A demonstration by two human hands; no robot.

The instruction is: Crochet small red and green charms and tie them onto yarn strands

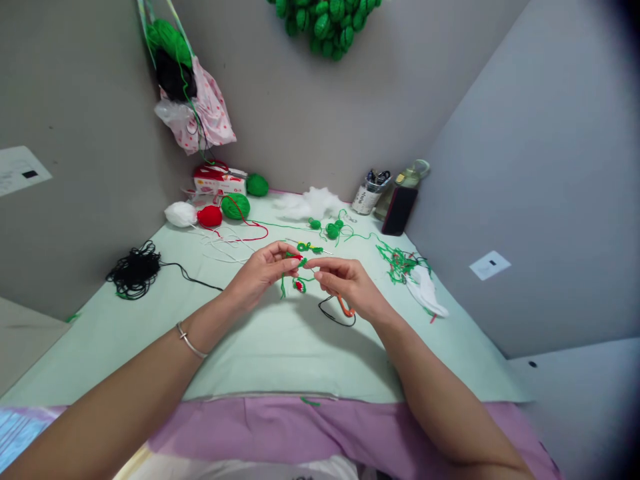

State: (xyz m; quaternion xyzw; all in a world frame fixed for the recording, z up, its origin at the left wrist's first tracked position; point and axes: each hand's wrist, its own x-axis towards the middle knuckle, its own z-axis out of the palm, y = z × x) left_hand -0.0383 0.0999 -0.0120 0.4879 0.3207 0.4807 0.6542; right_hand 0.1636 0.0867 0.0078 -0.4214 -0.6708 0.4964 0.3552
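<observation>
My left hand [263,273] pinches a small red and green crocheted piece [299,259] between thumb and fingertips. My right hand [353,285] is closed against it, with a thin needle [311,269] between thumb and fingers; whether it is a hook or a sewing needle is too small to tell. Just below the fingertips lies a little red, white and green crocheted piece [299,286]. An orange handle-like loop [345,307] shows under my right hand, beside a loop of black yarn [333,319]. Behind the hands rests a yellow and green piece [310,247] with a metal hook.
Black yarn [134,270] lies left; white [181,214], red [209,216] and green balls [235,207] sit farther back. White stuffing [315,202], a pen cup [367,197] and a phone [399,210] stand at the back. Green scraps [397,262] and white cloth [427,291] lie right.
</observation>
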